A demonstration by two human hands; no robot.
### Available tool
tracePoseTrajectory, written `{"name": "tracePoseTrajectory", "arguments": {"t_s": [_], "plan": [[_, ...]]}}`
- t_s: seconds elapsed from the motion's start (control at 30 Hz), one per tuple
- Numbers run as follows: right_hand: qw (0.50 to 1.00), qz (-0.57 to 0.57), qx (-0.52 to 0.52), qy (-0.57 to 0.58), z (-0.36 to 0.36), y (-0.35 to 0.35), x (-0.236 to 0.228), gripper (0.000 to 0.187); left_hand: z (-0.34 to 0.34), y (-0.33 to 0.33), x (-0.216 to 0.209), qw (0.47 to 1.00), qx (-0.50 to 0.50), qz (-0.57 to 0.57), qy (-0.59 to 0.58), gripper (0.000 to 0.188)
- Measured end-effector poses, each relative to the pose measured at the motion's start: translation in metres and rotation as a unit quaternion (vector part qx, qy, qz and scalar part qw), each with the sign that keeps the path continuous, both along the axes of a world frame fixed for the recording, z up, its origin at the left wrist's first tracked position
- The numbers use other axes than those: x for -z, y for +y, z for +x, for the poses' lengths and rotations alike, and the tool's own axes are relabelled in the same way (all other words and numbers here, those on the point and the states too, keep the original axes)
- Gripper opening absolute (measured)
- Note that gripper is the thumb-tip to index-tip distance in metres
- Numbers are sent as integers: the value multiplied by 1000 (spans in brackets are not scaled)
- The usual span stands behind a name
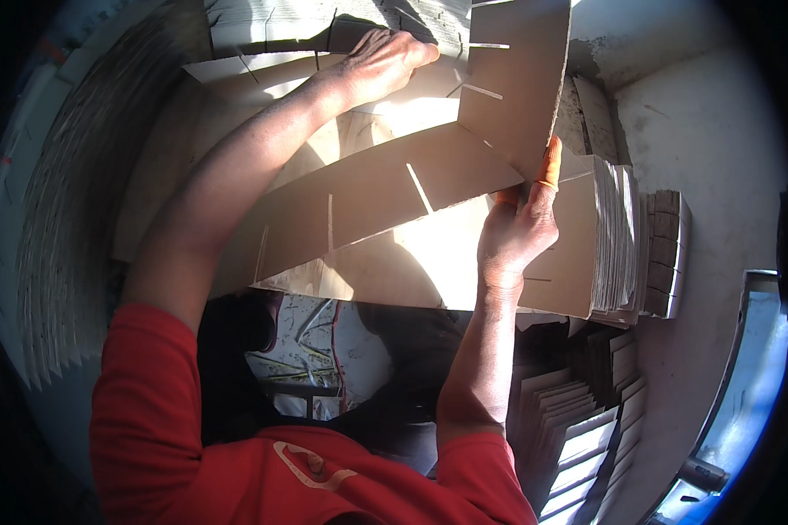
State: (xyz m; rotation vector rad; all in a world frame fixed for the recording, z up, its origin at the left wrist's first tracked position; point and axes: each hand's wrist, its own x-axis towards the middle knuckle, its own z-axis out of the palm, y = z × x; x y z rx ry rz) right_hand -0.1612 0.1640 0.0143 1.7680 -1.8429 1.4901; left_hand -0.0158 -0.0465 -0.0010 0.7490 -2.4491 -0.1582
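My right hand (518,229), with orange covers on its fingers, grips slotted brown cardboard where two strips meet. One long cardboard strip (372,194) runs from there toward the lower left. The other cardboard strip (521,74) rises toward the far edge of the view. My left hand (390,66) is closed at the far side of the work surface, over another slotted cardboard strip (228,70). Its fingertips are turned away, so what they hold is hidden.
A sunlit wooden board (446,258) lies under the strips. Stacked cardboard sheets (617,241) stand at the right, with more slotted pieces (578,429) below them. A tall cardboard stack (61,219) fills the left side. Another slotted stack (280,22) sits at the back.
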Motion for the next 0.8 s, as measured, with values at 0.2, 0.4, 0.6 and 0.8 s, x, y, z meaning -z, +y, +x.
{"name": "tracePoseTrajectory", "arguments": {"t_s": [0.2,0.4,0.6,0.8], "plan": [[995,48,-26,-86,6,5,5,64,1,21,-3,998,26,-22,49,10],[998,65,5,-12,-16,2,29,63,-5,51,-23,989,100,-27,106,16],[993,80,-28,-83,-9,0,35,58,3,72,-39,989,97,92,64,17],[886,23,-200,-418,-2,6,27,46,10,35,-83,982,-7,186,-20,50]]}}
